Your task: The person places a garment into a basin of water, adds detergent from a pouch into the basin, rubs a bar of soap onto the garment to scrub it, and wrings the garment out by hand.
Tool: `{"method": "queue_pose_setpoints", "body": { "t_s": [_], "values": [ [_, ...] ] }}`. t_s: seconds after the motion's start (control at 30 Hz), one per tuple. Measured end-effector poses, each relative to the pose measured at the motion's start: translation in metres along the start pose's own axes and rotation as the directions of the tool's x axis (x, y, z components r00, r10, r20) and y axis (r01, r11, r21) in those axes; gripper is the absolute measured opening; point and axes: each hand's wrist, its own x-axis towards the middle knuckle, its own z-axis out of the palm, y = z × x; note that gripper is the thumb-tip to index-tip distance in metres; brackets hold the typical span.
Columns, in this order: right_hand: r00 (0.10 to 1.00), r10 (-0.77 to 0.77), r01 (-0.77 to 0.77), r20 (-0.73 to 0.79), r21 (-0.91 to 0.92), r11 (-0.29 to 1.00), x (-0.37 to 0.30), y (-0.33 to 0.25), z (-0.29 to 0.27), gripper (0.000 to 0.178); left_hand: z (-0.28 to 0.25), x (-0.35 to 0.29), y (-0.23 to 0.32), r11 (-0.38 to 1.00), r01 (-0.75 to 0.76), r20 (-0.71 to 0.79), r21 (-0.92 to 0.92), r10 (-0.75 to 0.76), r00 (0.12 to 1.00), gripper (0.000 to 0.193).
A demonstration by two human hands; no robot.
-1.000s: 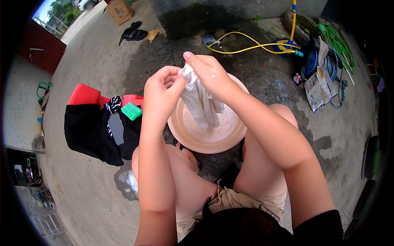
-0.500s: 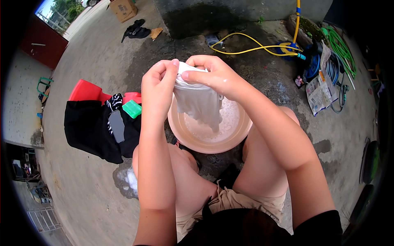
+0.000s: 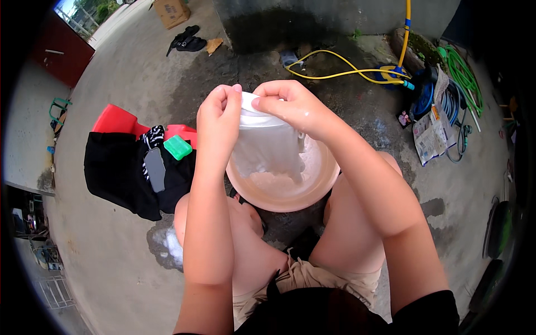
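Note:
A wet white cloth garment (image 3: 265, 146) hangs from both my hands, its upper edge folded over. My left hand (image 3: 219, 114) is closed on the left end of that edge, thumb against the fabric. Pinching the same edge a little to the right is my right hand (image 3: 290, 106), closed, with a fleck of foam on its back. Below, the cloth's lower end hangs over a pale pink basin (image 3: 285, 202) of cloudy, sudsy water, between my knees. I cannot tell whether the cloth's tip touches the water.
To the left, black clothing (image 3: 114, 170) drapes over a red plastic seat (image 3: 116, 120), with a grey phone-shaped slab (image 3: 154, 170) and a green soap box (image 3: 178, 147) on top. Foam (image 3: 170, 245) lies on the ground. A yellow hose (image 3: 335, 62), green hose (image 3: 460, 75) and black sandals (image 3: 187, 42) lie beyond.
The cloth is spread wider and its folded upper edge shows more. My hands have come slightly lower in view, still holding the same edge.

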Motion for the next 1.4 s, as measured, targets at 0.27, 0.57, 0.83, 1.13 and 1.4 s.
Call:
{"method": "queue_pose_setpoints", "body": {
  "t_s": [0.27,0.57,0.83,1.13,1.4],
  "values": [
    [0.992,-0.124,0.122,0.014,-0.3,0.946,-0.01,-0.021,0.002,0.02,-0.029,0.013,-0.004,0.998,-0.019,-0.138,-0.056,0.012,0.99,0.034],
    [0.967,-0.239,0.237,0.092,-0.677,0.697,-0.017,-0.015,0.017,0.028,-0.033,0.01,-0.012,0.99,-0.129,-0.15,0.053,0.136,0.979,0.034],
    [0.975,-0.204,0.215,0.086,-0.596,0.774,-0.014,-0.011,0.008,0.018,-0.031,0.011,-0.01,0.987,-0.112,-0.17,0.113,0.13,0.977,0.033],
    [0.963,-0.229,0.184,-0.139,-0.282,0.942,-0.012,-0.003,0.001,0.012,-0.033,0.011,-0.016,0.99,-0.062,-0.079,0.131,0.073,0.994,0.029],
    [0.971,-0.016,0.018,-0.237,0.007,1.0,-0.013,-0.003,-0.01,0.014,-0.025,0.003,-0.001,0.966,0.093,0.234,-0.241,-0.035,0.972,0.024]
  ]
}}
